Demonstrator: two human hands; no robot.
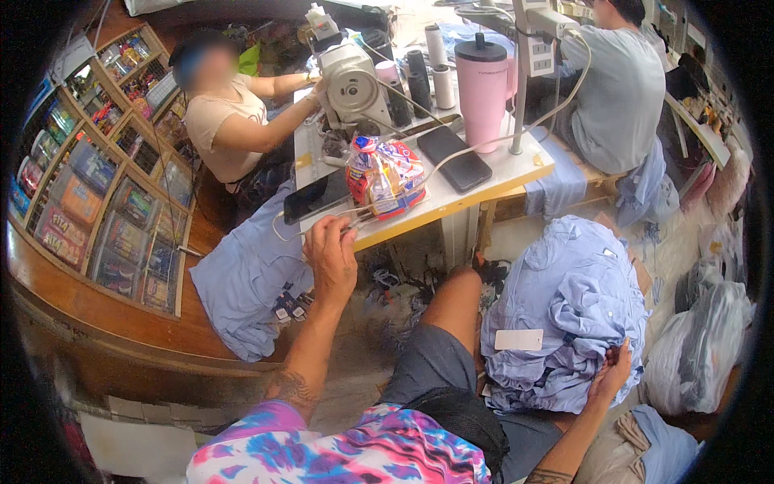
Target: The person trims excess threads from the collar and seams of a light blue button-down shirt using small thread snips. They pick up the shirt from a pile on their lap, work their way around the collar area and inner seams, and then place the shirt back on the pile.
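My left hand (330,254) is raised at the near edge of the white table (375,236), its fingers bent together. Something small and thin may be between the fingertips, but I cannot make it out. Beside it lie a dark phone (316,196) and a bread bag (387,173) with red, white and blue print. My right hand (613,371) grips the fabric at the right side of a big heap of light blue garments (548,274) by my right leg. A blank-looking white tag (518,340) rests on the heap.
On the table are a sewing machine (352,89), thread cones (436,48), a pink tumbler (484,97), another phone (455,157) and a metal pole (522,97) with cords. Two people sit beyond. More blue garments (254,266) hang left; plastic bags (700,347) stand right.
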